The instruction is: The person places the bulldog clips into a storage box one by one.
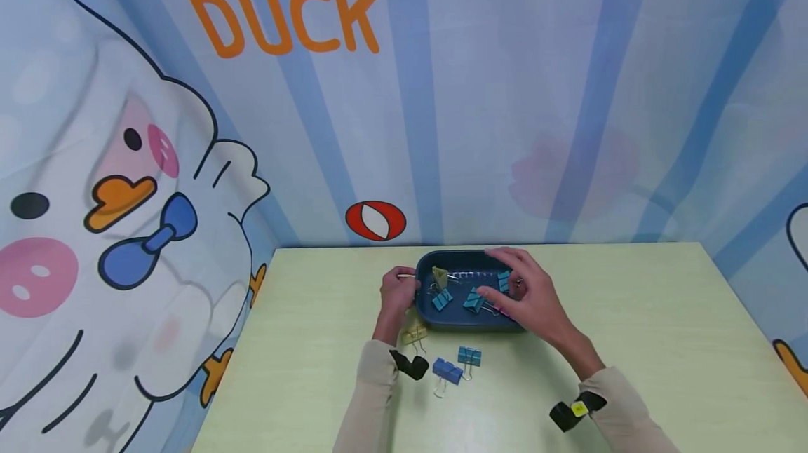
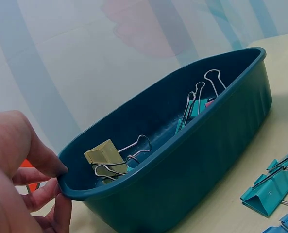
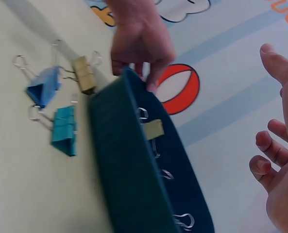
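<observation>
A dark blue plastic tray (image 1: 467, 328) stands near the back of the table. My left hand (image 1: 398, 295) pinches its left rim between thumb and fingers, which the left wrist view shows up close. Over the tray's right end is my right hand (image 1: 535, 299), thumb and fingers spread; the right wrist view shows nothing held in it. Inside the tray lie a yellow binder clip (image 2: 105, 154), several teal binder clips (image 1: 442, 299) and a bit of pink, partly covered by the right hand.
On the table (image 1: 303, 369) in front of the tray lie a yellow binder clip (image 1: 414, 334), a blue binder clip (image 1: 447, 371) and a teal binder clip (image 1: 470, 355). A printed duck curtain (image 1: 467, 88) hangs behind the table's back edge.
</observation>
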Motion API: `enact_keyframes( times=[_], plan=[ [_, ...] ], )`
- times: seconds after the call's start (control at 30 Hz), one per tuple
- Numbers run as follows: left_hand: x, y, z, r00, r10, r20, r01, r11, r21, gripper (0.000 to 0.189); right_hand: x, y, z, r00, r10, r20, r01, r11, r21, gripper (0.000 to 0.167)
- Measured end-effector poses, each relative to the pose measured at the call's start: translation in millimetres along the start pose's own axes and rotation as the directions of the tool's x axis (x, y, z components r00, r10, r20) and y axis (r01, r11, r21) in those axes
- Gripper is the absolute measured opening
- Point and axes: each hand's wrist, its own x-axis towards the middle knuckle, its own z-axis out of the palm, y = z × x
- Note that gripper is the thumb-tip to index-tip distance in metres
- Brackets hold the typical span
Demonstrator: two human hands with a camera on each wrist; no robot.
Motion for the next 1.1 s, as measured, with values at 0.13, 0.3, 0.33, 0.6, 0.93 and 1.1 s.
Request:
enact_keyframes(
  times=[0.13, 0.3, 0.33, 0.6, 0.93, 1.1],
  plan=[
    [0.3, -0.6, 0.1, 1.000, 0.010, 0.000, -0.010, 1.000, -0.007, 0.022, -14.6, -1.2, 8.0, 0.999, -0.027, 0.033, 0.026, 0.999, 0.022, 0.062],
    [0.8, -0.5, 0.3, 1.000, 0.011, 0.002, -0.011, 1.000, -0.008, 0.022, -35.7, -0.8, 19.3, 0.995, -0.032, 0.095, 0.029, 0.999, 0.034, 0.061],
    [1.1, -0.5, 0.4, 1.000, 0.009, 0.004, -0.009, 1.000, -0.007, 0.022, -40.2, 0.1, 21.7, 0.993, -0.035, 0.112, 0.031, 0.999, 0.041, 0.061],
    [2.2, -2.9, 0.2, 1.000, 0.021, 0.012, -0.021, 0.999, -0.027, 0.022, -76.1, 13.5, 39.1, 0.973, 0.046, 0.227, -0.066, 0.995, 0.079, 0.056],
    [0.8, -5.6, -0.7, 0.999, 0.042, 0.008, -0.041, 0.997, -0.058, 0.022, -98.9, 33.4, 52.1, 0.935, 0.156, 0.320, -0.171, 0.985, 0.019, 0.056],
    [0.2, -5.7, -1.0, 0.999, 0.043, 0.011, -0.042, 0.997, -0.062, 0.023, -99.6, 39.3, 55.3, 0.911, 0.206, 0.357, -0.191, 0.979, -0.078, 0.053]
  ],
)
